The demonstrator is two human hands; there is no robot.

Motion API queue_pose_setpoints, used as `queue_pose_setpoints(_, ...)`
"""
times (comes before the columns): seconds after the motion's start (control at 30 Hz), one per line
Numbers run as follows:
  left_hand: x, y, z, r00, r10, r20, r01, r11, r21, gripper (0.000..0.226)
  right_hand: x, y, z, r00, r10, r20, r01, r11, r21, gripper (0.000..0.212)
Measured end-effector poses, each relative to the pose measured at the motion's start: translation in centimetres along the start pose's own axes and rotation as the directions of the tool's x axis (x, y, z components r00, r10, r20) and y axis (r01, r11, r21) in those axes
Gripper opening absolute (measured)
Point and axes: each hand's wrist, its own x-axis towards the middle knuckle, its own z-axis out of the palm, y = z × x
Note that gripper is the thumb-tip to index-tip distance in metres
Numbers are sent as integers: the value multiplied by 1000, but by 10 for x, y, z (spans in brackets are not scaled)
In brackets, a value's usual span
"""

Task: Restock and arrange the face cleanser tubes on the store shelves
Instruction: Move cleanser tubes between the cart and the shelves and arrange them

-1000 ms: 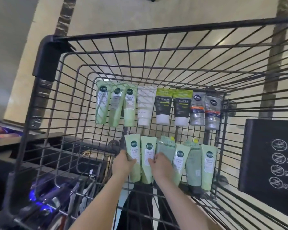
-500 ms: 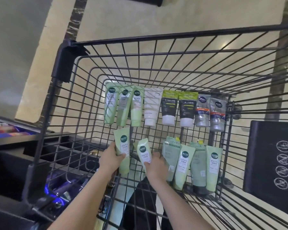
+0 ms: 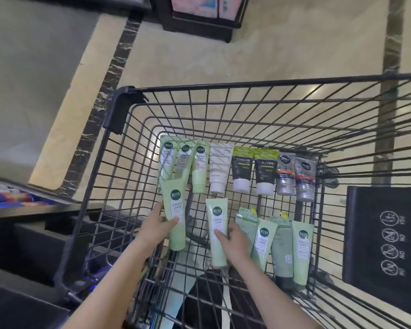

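A black wire shopping cart (image 3: pixel 119 108) holds several face cleanser tubes lying on its floor. My left hand (image 3: pixel 154 227) grips one light green tube (image 3: pixel 175 214), lifted a little above the cart floor at the left. My right hand (image 3: pixel 235 241) holds a second light green tube (image 3: pixel 217 231) in the cart's middle. The back row runs from light green tubes (image 3: pixel 166 157) through a white tube (image 3: pixel 220 169) and black-and-green tubes (image 3: pixel 242 169) to grey tubes (image 3: pixel 286 173). More green tubes (image 3: pixel 300 248) lie at the front right.
A dark shelf edge with blue and red packs (image 3: pixel 10 200) runs along the left. The cart's black child-seat flap (image 3: pixel 387 233) with warning icons stands at the right. A dark display stand (image 3: pixel 199 17) sits on the tiled floor beyond the cart.
Both hands have lifted their green tubes off the front row and drawn them apart, the left tube going left. The camera has tilted up, showing more floor.
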Motion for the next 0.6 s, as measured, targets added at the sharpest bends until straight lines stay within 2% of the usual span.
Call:
queue_pose_setpoints(0.2,-40,42,-12,994,110,3,-102,931,-351,46,-31,-62,-42,997,-68,-48,80,943,324,45)
queue_pose_setpoints(0.27,-55,57,-16,989,146,-25,-143,896,-420,50,-45,-87,-58,994,-88,-68,109,887,449,44)
queue_pose_setpoints(0.4,-95,88,-29,968,237,-79,-243,823,-514,31,-80,-130,-85,990,-119,-77,141,784,604,39)
queue_pose_setpoints(0.5,-129,104,-39,948,300,-104,-303,757,-579,31,-115,-154,-109,972,-232,-34,191,699,689,20)
queue_pose_setpoints(0.6,-166,116,-44,921,361,-147,-366,672,-644,20,-153,-169,-131,938,-346,-7,248,657,712,28)
